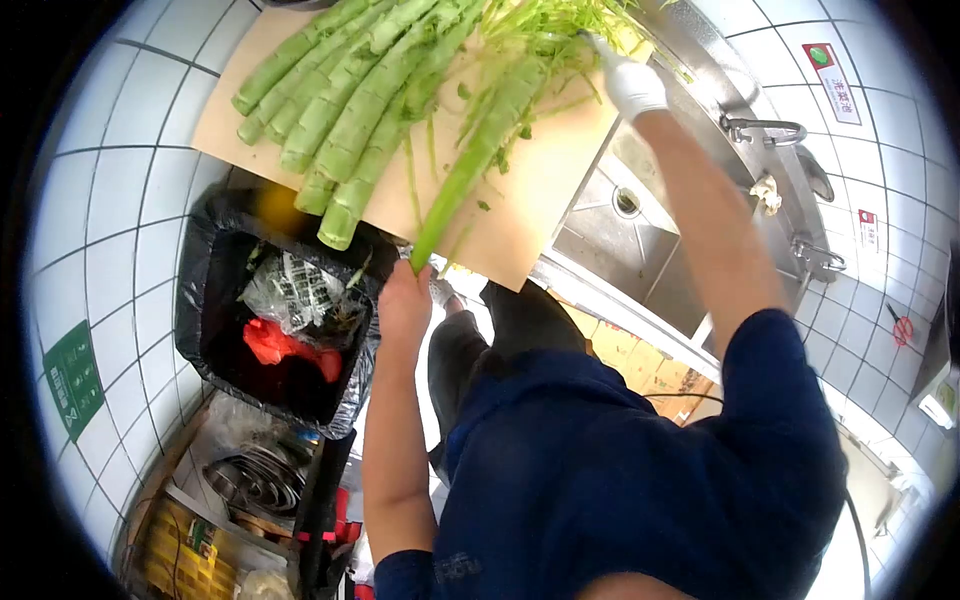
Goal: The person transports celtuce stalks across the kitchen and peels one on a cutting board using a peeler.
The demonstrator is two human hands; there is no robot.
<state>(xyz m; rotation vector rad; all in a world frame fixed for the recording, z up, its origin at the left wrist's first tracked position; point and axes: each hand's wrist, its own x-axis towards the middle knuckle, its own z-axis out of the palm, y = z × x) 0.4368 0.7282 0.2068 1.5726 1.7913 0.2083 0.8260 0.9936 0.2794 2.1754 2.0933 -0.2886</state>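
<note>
Stalks (365,95) of a thick green vegetable lay side by side on the far left part of the tan desk (495,225), their cut ends pointing back toward the person. One separate green stalk (475,160) slanted across the desk to the right of that pile, its lower end reaching past the near edge, where the left hand (403,303) was closed around it. At the stalk's upper end, the right hand (635,88), in a white glove, was beside a tangle of leafy sprigs (565,20); blur hid its fingers, so I could not tell whether they were pinched or spread. Small green scraps lay scattered near the stalk. Just left of the left hand stood a black-lined bin (195,310) holding clear plastic (300,290) and red plastic (285,343). A metal sink (600,225) adjoined the desk on the right, with faucets along its far side.
</note>
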